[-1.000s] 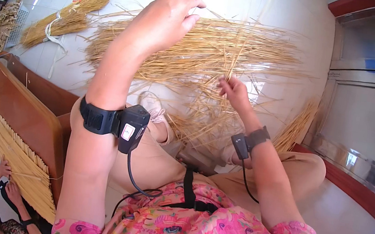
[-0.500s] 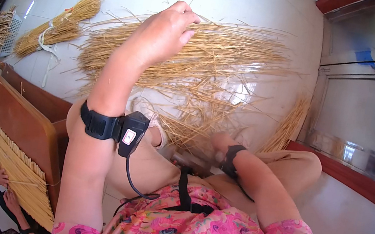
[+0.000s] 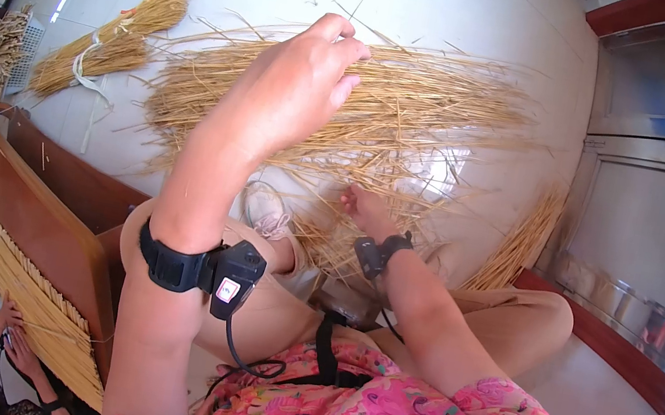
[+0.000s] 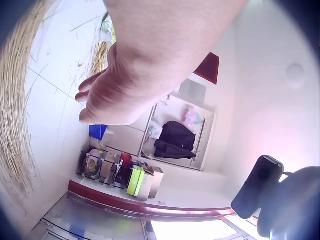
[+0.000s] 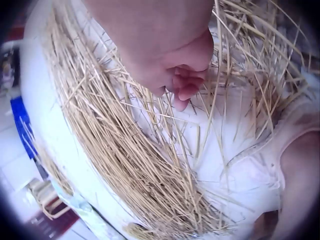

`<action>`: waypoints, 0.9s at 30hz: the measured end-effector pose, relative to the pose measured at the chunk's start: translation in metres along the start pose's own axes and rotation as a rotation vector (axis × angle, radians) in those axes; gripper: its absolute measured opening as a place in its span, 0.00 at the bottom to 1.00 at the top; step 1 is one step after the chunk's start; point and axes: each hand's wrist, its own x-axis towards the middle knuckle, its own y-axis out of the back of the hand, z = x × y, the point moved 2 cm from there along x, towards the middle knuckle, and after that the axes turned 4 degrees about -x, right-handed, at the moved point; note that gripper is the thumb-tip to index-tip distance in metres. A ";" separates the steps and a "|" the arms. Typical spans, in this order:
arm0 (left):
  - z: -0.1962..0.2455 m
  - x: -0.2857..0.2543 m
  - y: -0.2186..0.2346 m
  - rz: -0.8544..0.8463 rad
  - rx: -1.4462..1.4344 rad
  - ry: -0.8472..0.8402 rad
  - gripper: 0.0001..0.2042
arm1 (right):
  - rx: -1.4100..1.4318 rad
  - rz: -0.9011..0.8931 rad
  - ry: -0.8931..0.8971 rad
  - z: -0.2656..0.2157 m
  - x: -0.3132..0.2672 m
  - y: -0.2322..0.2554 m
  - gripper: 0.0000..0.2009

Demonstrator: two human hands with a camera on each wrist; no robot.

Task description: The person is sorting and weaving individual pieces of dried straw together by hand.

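Note:
My left hand point(image 3: 296, 86) hangs over the upper edge of a wide layer of loose straw point(image 3: 433, 92), its fingers loosely bent. In the left wrist view, nothing shows between the fingers of the left hand point(image 4: 117, 95). Lower down in the head view, my right hand point(image 3: 369, 212) is near scattered stalks point(image 3: 327, 238), in front of a shoe. The right wrist view shows the right hand point(image 5: 167, 60) with loosely curled fingers above stray stalks; no straw is seen held in it. The main straw layer point(image 5: 120, 145) runs alongside.
Tied straw bundles point(image 3: 107, 48) lie at the upper left. A brown wooden box point(image 3: 49, 202) stands at my left, with a straw mat point(image 3: 43, 308) against it and another person's hands point(image 3: 16, 334) beside it. More straw point(image 3: 522, 241) leans near the red-edged cabinet point(image 3: 651, 219) at right.
The right hand, which held a few upright stalks, swung down toward my lap and is now back up and further left, without those stalks. The left hand has moved slightly down and right.

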 end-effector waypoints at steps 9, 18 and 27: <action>-0.005 0.001 0.001 -0.003 -0.028 -0.004 0.11 | 0.194 0.095 0.173 -0.030 -0.011 -0.017 0.07; -0.010 -0.002 -0.006 -0.069 0.030 0.014 0.12 | -0.402 0.033 0.999 -0.165 -0.183 -0.052 0.08; 0.042 -0.006 -0.050 -0.089 -0.658 0.049 0.13 | -0.543 0.124 1.442 -0.250 -0.337 -0.026 0.07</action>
